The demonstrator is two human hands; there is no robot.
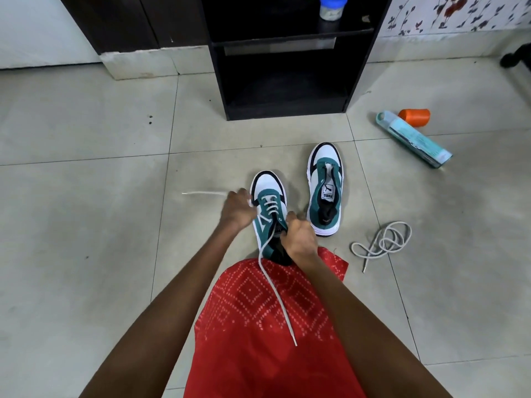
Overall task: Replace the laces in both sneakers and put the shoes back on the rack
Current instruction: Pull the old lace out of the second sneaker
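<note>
1. While our right hand (298,237) grips the collar of the half-laced sneaker (270,191), toe pointing toward the rack (287,81), our left hand (237,209) pinches one lace end (201,193), drawn out leftward across the shoe's long axis.
2. Its other end (275,297) trails over our lap.
3. The unlaced sneaker (324,191) stands just right of it on the floor; the loose lace (383,239) lies nearer our right hand.

We see a teal-and-white sneaker (268,186) partly threaded with a white lace (280,305). Its unlaced mate (324,193) stands beside it on the floor, a loose lace (380,242) coiled nearby.
</note>
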